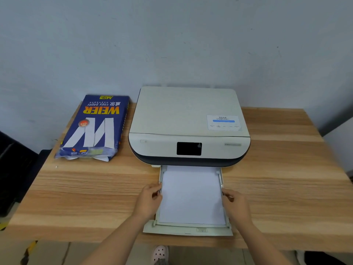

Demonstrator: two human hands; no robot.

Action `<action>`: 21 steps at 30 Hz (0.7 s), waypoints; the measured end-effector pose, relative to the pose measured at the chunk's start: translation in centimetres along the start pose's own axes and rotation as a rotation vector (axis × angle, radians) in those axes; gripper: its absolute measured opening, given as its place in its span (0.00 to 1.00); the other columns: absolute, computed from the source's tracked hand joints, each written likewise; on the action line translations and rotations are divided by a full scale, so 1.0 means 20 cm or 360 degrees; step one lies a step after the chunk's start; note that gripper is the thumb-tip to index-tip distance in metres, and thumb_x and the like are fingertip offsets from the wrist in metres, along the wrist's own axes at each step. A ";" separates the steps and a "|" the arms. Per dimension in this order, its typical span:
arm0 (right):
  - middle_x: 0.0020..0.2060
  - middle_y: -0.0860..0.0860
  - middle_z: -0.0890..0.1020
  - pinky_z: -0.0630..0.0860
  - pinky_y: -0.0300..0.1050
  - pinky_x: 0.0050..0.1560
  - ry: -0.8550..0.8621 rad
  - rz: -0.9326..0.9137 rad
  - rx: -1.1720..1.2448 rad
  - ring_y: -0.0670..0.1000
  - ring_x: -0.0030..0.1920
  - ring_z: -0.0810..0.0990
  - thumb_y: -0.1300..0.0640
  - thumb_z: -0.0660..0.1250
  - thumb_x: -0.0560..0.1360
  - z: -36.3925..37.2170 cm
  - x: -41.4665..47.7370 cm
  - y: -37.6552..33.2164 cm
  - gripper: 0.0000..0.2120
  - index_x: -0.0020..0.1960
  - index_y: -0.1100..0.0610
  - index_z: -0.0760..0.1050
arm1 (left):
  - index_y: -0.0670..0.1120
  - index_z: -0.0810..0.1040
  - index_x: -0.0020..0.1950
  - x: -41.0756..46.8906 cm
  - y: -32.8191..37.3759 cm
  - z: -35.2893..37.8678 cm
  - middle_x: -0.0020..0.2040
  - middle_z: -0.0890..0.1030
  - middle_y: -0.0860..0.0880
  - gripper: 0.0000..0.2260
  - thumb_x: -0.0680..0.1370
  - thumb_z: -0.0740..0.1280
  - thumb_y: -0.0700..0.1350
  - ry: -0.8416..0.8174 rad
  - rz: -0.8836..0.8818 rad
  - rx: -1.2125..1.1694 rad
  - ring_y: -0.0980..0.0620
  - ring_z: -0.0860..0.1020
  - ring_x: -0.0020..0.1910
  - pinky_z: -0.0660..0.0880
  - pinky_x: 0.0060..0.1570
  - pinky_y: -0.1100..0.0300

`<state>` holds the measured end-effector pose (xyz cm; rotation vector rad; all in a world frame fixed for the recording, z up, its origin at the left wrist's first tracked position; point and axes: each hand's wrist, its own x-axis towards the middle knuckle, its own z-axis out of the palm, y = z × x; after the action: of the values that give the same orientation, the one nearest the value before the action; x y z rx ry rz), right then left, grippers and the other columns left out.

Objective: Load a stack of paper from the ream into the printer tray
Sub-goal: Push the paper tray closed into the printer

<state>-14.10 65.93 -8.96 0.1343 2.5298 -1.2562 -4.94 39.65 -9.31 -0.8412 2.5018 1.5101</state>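
A cream printer [189, 121] stands at the back middle of the wooden table [76, 197]. Its paper tray [188, 230] is pulled out toward me, and a white stack of paper [192, 196] lies flat inside it. My left hand [150, 199] pinches the tray's left side rail. My right hand [236, 204] holds the right side rail. A blue ream wrapper [95, 127], torn open at its near end, lies flat to the left of the printer.
A pale wall rises right behind the printer and the ream. The table's front edge runs just under the tray's lip. A dark object [13, 165] stands off the table's left side. A pink shoe [160, 253] shows on the floor below.
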 end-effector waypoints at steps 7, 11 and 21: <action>0.28 0.51 0.70 0.62 0.39 0.31 -0.0131 -0.0110 -0.0126 0.45 0.27 0.64 0.64 0.61 0.73 -0.02 0.02 0.02 0.08 0.41 0.66 0.77 | 0.45 0.71 0.68 -0.01 -0.02 0.01 0.60 0.68 0.52 0.21 0.76 0.65 0.34 -0.0087 -0.0049 0.0005 0.53 0.71 0.62 0.63 0.60 0.68; 0.28 0.51 0.65 0.60 0.38 0.30 -0.0215 -0.0113 -0.0223 0.45 0.28 0.61 0.67 0.61 0.71 -0.04 0.04 0.01 0.07 0.43 0.72 0.74 | 0.46 0.68 0.71 -0.01 0.01 0.00 0.65 0.67 0.50 0.23 0.76 0.65 0.36 -0.0125 -0.0104 0.0062 0.52 0.68 0.66 0.63 0.64 0.65; 0.73 0.53 0.61 0.64 0.45 0.69 -0.0628 -0.0142 -0.0556 0.52 0.71 0.64 0.51 0.70 0.70 -0.10 -0.11 -0.02 0.43 0.77 0.55 0.51 | 0.47 0.44 0.77 -0.16 0.01 0.00 0.79 0.46 0.51 0.53 0.65 0.75 0.57 -0.0452 0.0065 0.0542 0.51 0.50 0.77 0.53 0.75 0.57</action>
<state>-12.62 67.40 -6.92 -0.2805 2.3743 -0.7570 -2.43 41.01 -7.99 -0.4872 2.4685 1.0753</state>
